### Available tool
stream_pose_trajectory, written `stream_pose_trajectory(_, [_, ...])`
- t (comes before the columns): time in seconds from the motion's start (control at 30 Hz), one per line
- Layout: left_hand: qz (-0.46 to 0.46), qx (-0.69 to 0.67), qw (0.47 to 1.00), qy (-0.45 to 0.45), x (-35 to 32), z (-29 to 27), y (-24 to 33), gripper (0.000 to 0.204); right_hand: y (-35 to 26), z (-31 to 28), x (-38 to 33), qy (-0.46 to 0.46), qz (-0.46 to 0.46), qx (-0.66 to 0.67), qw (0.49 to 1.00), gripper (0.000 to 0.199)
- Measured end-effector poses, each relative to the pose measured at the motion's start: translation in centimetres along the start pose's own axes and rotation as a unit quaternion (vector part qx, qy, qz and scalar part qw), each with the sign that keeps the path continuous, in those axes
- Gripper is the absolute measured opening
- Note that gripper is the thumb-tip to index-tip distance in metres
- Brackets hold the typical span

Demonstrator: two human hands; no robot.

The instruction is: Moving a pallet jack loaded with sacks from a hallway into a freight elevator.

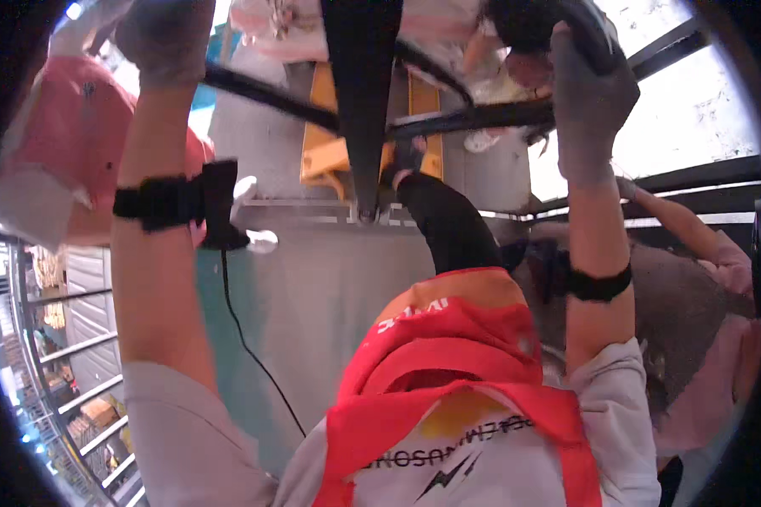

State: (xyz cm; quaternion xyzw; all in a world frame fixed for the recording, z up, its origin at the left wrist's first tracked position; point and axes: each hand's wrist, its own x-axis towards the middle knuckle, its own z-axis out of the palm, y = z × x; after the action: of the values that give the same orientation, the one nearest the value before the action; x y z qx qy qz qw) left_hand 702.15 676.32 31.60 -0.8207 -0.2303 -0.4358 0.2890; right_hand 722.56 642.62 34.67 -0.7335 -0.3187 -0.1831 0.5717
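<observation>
Both my arms reach forward to the black handle of a yellow pallet jack [325,152]. My left hand [165,38], in a grey glove, is closed around the left side of the black handle bar [262,91]. My right hand [590,101], also in a grey glove, grips the curved right end of the handle [537,21]. The black tiller shaft [364,101] runs down between my hands to the jack's base. Each forearm carries a black strap, and the left one holds a small black device [220,203] with a cable.
Pink and white sacks [68,144] lie at the left. Another person's arm in a pink sleeve [723,258] shows at the right, beside black rails [702,177]. Shelving racks [76,372] stand at the lower left. Grey floor [330,287] lies below the jack.
</observation>
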Motion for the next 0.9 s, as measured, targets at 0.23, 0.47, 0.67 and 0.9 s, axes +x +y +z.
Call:
stream_pose_trajectory(0.23, [-0.1, -0.22, 0.964, 0.113, 2.4, -6.6, 7.0, 0.012, 2.4, -4.8, 0.8, -0.015, 0.027, -0.068, 0.997, 0.031])
stream_pose_trajectory(0.47, [-0.155, -0.276, 0.943, 0.103, 2.0, -6.2, 6.9, 0.01, 1.6, -2.6, -0.7, 0.052, 0.058, 0.012, 0.997, 0.029])
stream_pose_trajectory(0.67, [0.046, 0.066, 0.996, -0.037, 2.2, -2.3, 2.5, 0.02, 0.4, 0.0, 0.8, 0.065, -0.054, 0.056, 0.995, 0.029])
stream_pose_trajectory(0.9, [0.063, 0.142, 0.987, -0.038, 1.7, -6.0, 2.5, 0.018, 2.5, -1.4, 1.3, 0.022, -0.022, 0.067, 0.997, 0.028])
